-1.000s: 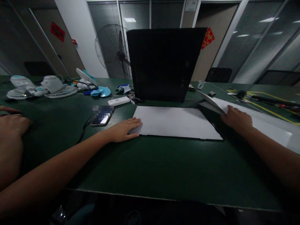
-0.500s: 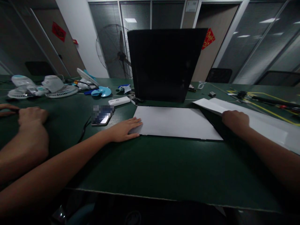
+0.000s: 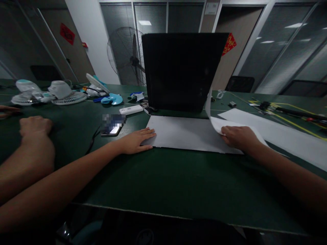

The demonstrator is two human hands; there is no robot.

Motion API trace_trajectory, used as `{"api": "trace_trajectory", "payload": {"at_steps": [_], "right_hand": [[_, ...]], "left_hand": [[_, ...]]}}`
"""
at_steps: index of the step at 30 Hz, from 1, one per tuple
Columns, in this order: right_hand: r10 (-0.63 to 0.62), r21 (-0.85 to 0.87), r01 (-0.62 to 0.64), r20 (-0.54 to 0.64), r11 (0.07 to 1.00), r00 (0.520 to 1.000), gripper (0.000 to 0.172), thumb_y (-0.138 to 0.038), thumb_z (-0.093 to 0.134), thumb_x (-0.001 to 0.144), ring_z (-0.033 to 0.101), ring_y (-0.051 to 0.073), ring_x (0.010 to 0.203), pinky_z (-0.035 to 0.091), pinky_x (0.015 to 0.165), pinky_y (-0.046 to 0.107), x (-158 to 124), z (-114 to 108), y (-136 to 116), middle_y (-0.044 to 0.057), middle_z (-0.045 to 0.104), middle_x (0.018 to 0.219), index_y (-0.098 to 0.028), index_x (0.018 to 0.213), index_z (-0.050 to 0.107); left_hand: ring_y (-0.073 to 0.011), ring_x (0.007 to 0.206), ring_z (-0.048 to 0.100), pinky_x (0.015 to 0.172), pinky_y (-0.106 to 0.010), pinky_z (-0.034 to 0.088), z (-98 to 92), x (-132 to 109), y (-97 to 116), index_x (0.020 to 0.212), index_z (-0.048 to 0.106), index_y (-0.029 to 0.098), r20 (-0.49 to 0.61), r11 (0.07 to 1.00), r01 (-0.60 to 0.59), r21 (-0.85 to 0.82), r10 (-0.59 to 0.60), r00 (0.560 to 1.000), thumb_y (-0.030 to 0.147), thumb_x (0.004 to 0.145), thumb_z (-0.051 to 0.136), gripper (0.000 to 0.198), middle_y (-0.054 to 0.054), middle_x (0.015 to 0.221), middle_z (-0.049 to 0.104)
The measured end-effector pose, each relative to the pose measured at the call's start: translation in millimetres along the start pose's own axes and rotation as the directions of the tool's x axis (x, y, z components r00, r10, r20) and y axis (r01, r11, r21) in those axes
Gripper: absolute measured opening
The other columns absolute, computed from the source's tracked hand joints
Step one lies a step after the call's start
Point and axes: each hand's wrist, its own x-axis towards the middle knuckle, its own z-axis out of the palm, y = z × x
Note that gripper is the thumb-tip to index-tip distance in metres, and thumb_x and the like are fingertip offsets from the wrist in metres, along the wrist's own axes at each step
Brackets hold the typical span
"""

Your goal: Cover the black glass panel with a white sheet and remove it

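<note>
My left hand [image 3: 139,140] lies flat with its fingers spread on the left end of a thin white panel [image 3: 178,132] with dark edges. The panel rests on the green table. A flexible white sheet [image 3: 216,125] is pinched in my right hand [image 3: 236,136], over the panel's right end. Its far corner curls upward, and part of it is hidden behind my hand. Farther right, a second white sheet [image 3: 286,134] lies on the table. Behind the panel stands a large black screen-like slab [image 3: 186,71], upright.
Another person's forearm [image 3: 33,153] rests on the table at the left. A phone [image 3: 112,126], a white bar-shaped device [image 3: 131,109], a blue fan blade [image 3: 112,99] and white fan parts [image 3: 61,92] are at the left and back. Cables and a dark rod [image 3: 301,110] lie far right.
My right hand has moved left from the sheets, bringing one white sheet over the panel's right end; its corner now curls up. My left hand stays on the panel.
</note>
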Motion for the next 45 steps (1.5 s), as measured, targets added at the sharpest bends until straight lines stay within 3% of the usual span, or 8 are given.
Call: {"api": "trace_trajectory", "payload": {"at_steps": [3, 11, 17, 20, 25, 29, 35, 45], "right_hand": [[-0.227, 0.058, 0.231, -0.06, 0.971, 0.972, 0.023, -0.027, 0.058, 0.092, 0.071, 0.025, 0.084, 0.051, 0.068, 0.033, -3, -2, -18, 0.013, 0.076, 0.102, -0.017, 0.106, 0.074], [-0.44, 0.149, 0.495, -0.294, 0.856, 0.849, 0.035, -0.023, 0.057, 0.098, 0.073, 0.026, 0.107, 0.061, 0.088, 0.045, -13, -4, -56, 0.011, 0.074, 0.126, -0.018, 0.128, 0.073], [-0.407, 0.178, 0.483, -0.343, 0.857, 0.847, 0.035, -0.025, 0.054, 0.101, 0.074, 0.025, 0.107, 0.062, 0.089, 0.045, -15, -10, -67, 0.01, 0.075, 0.125, -0.018, 0.129, 0.074], [-0.377, 0.186, 0.467, -0.374, 0.864, 0.847, 0.034, -0.024, 0.056, 0.101, 0.074, 0.025, 0.104, 0.063, 0.086, 0.044, -16, -9, -71, 0.01, 0.075, 0.124, -0.018, 0.129, 0.074], [-0.398, 0.134, 0.482, -0.4, 0.866, 0.826, 0.036, -0.023, 0.054, 0.101, 0.073, 0.024, 0.104, 0.062, 0.085, 0.042, -16, -9, -72, 0.01, 0.075, 0.123, -0.018, 0.132, 0.072], [-0.4, 0.124, 0.483, -0.403, 0.867, 0.823, 0.037, -0.018, 0.056, 0.098, 0.073, 0.025, 0.104, 0.062, 0.086, 0.043, -16, -12, -68, 0.011, 0.075, 0.121, -0.017, 0.131, 0.072], [-0.388, 0.162, 0.486, -0.414, 0.859, 0.823, 0.035, -0.017, 0.057, 0.097, 0.074, 0.025, 0.102, 0.061, 0.085, 0.043, -16, -11, -65, 0.011, 0.076, 0.12, -0.018, 0.129, 0.074], [-0.418, 0.258, 0.548, -0.42, 0.796, 0.805, 0.037, -0.021, 0.054, 0.101, 0.07, 0.023, 0.113, 0.059, 0.097, 0.046, -9, -3, -64, 0.009, 0.072, 0.131, -0.02, 0.134, 0.072]], "left_hand": [[-0.0323, 0.159, 0.023, 0.128, -0.052, 0.024, 0.3, 0, 0, 0.165, 0.031, 0.027, -0.008, 1.0, -0.004, 0.004, 0.004, 1.0, 0.065, 0.104, 0.044, 0.073, -0.008, 0.172, 0.026], [-0.033, 0.158, 0.026, 0.128, -0.05, 0.026, -1.8, -1, 5, 0.167, 0.022, 0.014, -0.007, 0.998, 0.05, 0.031, -0.05, 0.999, 0.059, 0.103, 0.047, 0.082, -0.015, 0.172, 0.025], [-0.0334, 0.158, 0.027, 0.129, -0.053, 0.025, -0.6, -3, 6, 0.168, 0.016, 0.017, -0.062, 1.0, 0.008, 0.018, -0.007, 0.998, 0.051, 0.099, 0.056, 0.087, -0.014, 0.173, 0.021], [-0.0306, 0.155, 0.036, 0.128, -0.054, 0.027, -3.0, -4, 8, 0.162, 0.036, 0.025, -0.194, 0.991, -0.128, 0.036, 0.133, 0.972, 0.04, 0.098, 0.06, 0.07, -0.008, 0.169, 0.036], [-0.0265, 0.122, 0.067, 0.107, -0.049, 0.052, -5.7, -5, 10, 0.131, 0.07, 0.024, -0.358, 0.954, -0.285, 0.089, 0.298, 0.885, 0.022, 0.096, 0.055, 0.038, -0.008, 0.129, 0.074], [-0.0245, 0.092, 0.074, 0.088, -0.043, 0.059, -5.3, -6, 12, 0.12, 0.074, 0.02, -0.403, 0.973, -0.17, 0.158, 0.221, 0.888, 0.025, 0.096, 0.052, 0.032, -0.009, 0.103, 0.079], [-0.0271, 0.092, 0.075, 0.085, -0.044, 0.059, -5.4, -4, 14, 0.112, 0.076, 0.02, -0.406, 0.987, 0.022, 0.16, 0.046, 0.913, 0.028, 0.091, 0.056, 0.03, -0.009, 0.101, 0.08], [-0.0289, 0.095, 0.075, 0.09, -0.047, 0.059, -4.3, -1, 13, 0.114, 0.076, 0.02, -0.327, 0.988, 0.087, 0.125, -0.042, 0.944, 0.029, 0.09, 0.055, 0.033, -0.009, 0.106, 0.079]]}}
